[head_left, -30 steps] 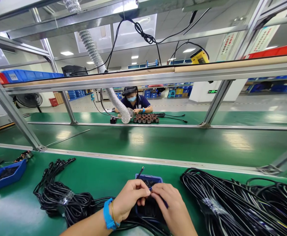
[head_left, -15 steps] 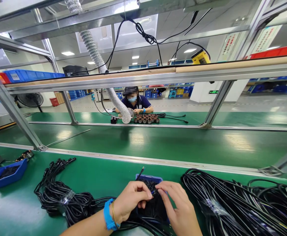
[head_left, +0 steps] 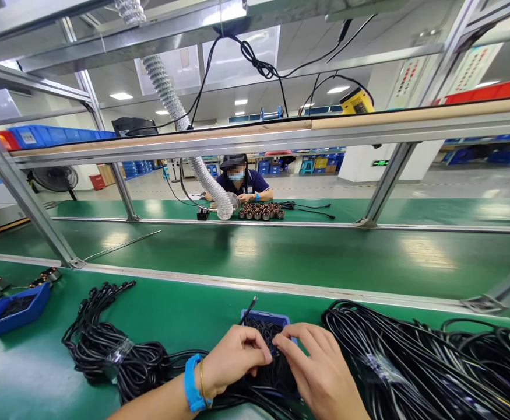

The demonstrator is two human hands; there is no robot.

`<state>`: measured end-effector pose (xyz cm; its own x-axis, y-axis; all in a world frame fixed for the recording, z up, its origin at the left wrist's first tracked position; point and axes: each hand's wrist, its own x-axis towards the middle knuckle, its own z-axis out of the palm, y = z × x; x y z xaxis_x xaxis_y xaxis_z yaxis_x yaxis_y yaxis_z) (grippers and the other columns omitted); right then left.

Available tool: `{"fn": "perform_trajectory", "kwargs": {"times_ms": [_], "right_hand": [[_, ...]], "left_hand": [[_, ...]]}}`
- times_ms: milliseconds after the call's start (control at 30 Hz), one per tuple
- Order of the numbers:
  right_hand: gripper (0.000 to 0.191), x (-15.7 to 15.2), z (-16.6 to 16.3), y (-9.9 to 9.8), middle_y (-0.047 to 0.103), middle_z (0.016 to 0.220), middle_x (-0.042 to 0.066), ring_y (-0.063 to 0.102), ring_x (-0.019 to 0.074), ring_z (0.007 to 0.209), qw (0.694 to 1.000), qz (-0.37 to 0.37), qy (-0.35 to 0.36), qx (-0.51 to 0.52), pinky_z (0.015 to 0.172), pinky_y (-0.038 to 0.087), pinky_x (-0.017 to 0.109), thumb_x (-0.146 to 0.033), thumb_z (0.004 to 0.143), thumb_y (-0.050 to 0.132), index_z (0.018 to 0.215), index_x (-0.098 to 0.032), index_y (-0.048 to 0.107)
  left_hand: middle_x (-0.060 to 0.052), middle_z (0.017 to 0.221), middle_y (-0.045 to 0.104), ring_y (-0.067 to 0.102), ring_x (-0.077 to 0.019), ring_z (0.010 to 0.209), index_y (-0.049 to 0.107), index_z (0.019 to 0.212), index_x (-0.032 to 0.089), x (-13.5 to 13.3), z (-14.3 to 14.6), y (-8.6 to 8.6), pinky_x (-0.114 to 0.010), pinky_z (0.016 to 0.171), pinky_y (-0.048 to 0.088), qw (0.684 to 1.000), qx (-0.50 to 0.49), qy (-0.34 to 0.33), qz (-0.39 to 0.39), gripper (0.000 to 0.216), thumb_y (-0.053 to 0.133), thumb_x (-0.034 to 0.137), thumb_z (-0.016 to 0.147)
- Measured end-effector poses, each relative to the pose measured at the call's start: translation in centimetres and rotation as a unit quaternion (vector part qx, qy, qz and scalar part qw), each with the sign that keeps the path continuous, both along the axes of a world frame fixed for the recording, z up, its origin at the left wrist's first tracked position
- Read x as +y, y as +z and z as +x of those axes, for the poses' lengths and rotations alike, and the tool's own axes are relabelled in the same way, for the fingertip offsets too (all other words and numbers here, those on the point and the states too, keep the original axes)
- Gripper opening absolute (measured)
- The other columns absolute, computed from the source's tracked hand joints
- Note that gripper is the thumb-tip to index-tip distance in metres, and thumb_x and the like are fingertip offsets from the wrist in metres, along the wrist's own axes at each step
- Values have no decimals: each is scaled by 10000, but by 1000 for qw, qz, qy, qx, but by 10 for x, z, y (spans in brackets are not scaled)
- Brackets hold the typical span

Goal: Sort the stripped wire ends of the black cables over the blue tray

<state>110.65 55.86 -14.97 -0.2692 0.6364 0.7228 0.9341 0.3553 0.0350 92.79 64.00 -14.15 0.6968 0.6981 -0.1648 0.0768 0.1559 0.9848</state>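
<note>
Left of the small blue parts tray (head_left: 276,318) lies a taped black cable bundle (head_left: 115,356); over the tray, the left hand (head_left: 232,359) and right hand (head_left: 320,373) meet with fingers curled, pinching a black cable end (head_left: 249,308) pointing up-right; their grip is hidden, the tray's contents indistinct

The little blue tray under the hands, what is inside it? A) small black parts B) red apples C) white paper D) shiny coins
A: the small blue tray is filled with small black parts, and both the left hand and the right hand have their fingertips over it.
</note>
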Motion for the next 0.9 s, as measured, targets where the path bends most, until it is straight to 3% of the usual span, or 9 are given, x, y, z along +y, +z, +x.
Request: {"fn": "perform_trajectory", "kwargs": {"times_ms": [300,467,533,600,667,767,900], "right_hand": [[166,-1,1,11,679,898,18,612,183,850,1000,-16,24,-10,809,406,338,-169,936,507,972,-264,638],[151,-1,1,9,681,839,11,623,185,805,999,-20,37,-30,811,420,350,-211,937,530,812,-245,608],[121,1,-1,6,699,842,8,647,183,800,999,-5,46,-2,795,451,339,-250,945,542,900,-264,653],[175,3,-6,1,716,865,12,673,182,794,995,6,47,92,754,505,312,-334,935,584,1082,-280,664],[240,6,-14,-4,715,838,13,683,171,733,969,-14,51,241,668,550,264,-398,912,621,1110,-268,664],[177,10,-29,-10,681,750,10,671,159,660,890,-77,86,441,582,558,211,-414,885,649,850,-244,684],[255,12,-40,-18,640,737,24,634,162,641,807,-123,115,566,571,551,225,-447,813,714,713,-215,675]], "left_hand": [[27,567,556,437,-85,481,629,602,162,0,-1,5,-243,510,312,1000,5,-6,8,223,729,361,603],[33,540,520,424,-92,496,622,593,165,0,-3,7,-250,526,332,999,12,-11,30,204,709,349,616],[31,566,525,438,-98,533,633,625,164,1,-4,8,-252,559,355,999,4,-10,33,204,718,349,623],[30,592,536,459,-103,576,653,678,159,1,-5,9,-251,598,364,999,-20,-8,23,189,728,323,621],[22,634,564,490,-112,636,670,733,153,0,-6,10,-253,652,379,998,-54,-4,10,181,733,270,611],[1,698,600,528,-126,700,671,765,139,-3,-5,10,-271,725,417,997,-78,10,-3,203,744,205,588],[-2,739,624,566,-143,710,593,854,159,-6,-6,8,-292,724,463,993,-96,66,-36,401,804,132,514]]}}
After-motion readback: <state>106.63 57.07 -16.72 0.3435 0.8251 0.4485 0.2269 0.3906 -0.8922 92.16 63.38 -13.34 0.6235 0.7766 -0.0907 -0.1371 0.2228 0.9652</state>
